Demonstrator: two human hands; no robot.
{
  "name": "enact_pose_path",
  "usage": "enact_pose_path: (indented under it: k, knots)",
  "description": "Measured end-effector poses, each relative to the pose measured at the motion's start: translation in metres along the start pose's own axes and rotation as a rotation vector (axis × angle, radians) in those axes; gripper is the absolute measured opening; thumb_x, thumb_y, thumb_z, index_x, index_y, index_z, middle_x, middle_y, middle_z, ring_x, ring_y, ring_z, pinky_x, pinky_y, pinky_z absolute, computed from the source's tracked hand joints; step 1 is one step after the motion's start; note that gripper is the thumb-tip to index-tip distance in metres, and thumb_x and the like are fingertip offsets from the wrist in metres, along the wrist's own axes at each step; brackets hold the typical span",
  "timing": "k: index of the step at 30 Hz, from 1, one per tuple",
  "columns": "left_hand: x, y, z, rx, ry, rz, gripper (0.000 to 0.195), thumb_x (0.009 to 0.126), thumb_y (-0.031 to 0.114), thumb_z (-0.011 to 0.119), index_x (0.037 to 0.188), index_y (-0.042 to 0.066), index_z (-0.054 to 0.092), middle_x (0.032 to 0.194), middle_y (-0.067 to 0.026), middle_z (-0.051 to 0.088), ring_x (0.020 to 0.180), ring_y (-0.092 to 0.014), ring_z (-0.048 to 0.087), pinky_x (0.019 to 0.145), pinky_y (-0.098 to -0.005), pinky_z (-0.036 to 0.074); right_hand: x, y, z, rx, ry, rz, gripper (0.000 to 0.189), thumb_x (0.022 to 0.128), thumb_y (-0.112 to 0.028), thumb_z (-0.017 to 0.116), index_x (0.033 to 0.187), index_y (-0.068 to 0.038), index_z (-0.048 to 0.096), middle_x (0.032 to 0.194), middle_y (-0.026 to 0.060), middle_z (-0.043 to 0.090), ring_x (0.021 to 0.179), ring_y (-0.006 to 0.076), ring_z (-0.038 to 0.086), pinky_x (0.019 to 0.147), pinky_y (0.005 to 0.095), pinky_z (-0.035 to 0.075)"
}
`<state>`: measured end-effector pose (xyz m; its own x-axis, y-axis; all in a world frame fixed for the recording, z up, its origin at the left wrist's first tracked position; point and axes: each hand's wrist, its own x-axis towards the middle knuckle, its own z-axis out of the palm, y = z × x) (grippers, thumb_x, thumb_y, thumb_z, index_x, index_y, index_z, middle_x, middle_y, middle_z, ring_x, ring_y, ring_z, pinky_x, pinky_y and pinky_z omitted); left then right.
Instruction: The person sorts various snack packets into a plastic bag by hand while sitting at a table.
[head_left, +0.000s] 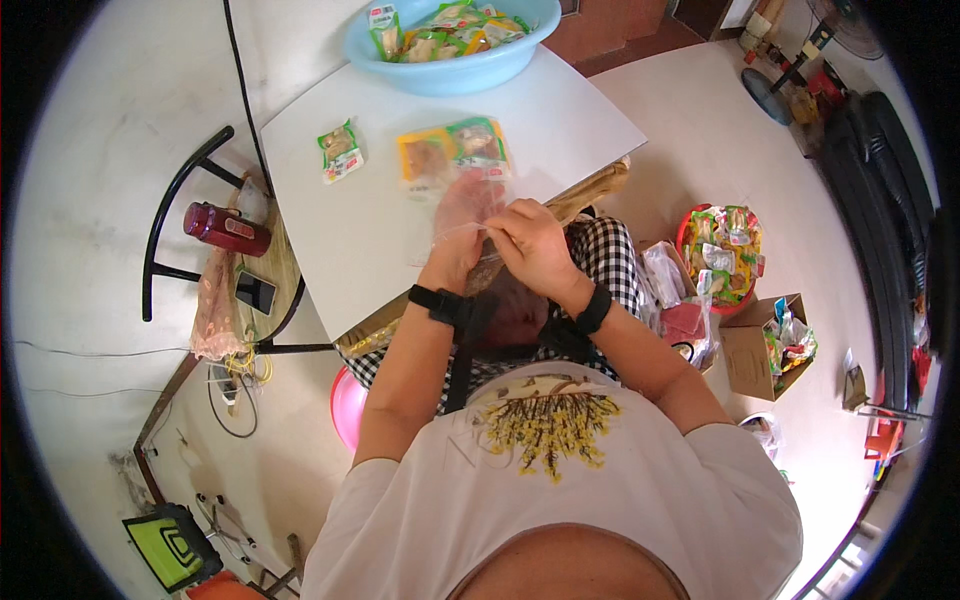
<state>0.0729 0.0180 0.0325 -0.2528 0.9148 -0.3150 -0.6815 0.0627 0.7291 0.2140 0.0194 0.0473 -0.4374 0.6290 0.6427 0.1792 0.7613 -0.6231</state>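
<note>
A clear plastic bag (457, 238) is between my hands over the near edge of the white table. My left hand (461, 217) is inside or behind the clear film, its fingertips by two small food packets, one yellow-edged (425, 159) and one green-edged (480, 142); blur hides whether it grips them. My right hand (529, 244) pinches the rim of the bag beside my left wrist. One more green-and-white packet (341, 152) lies alone on the table, to the left. At the far edge stands a light blue basin (450, 71) heaped with similar packets.
To the right on the floor are a red basket of packets (720, 259), a cardboard box (754, 360) with packets and plastic bags (666, 274). A chair at left bears a dark red flask (227, 229) and a phone (255, 292). A pink basin (347, 409) is below the table.
</note>
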Motion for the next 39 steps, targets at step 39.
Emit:
enact_pose_path:
  k: [39]
  knots:
    - [0.083,0.172,-0.151,0.558,0.432,0.168,0.024,0.081,0.007,0.063,0.103,-0.001,0.056,0.086,-0.0085,0.059,0.074,-0.019,0.059,0.059,-0.0331,0.047,0.033,0.102,0.021,-0.495,0.042,0.233,0.026,0.088,-0.018,0.056,0.110,-0.005,0.061,0.113,0.0123,0.060,0.109,0.0325,0.052,0.093,0.0451,0.040]
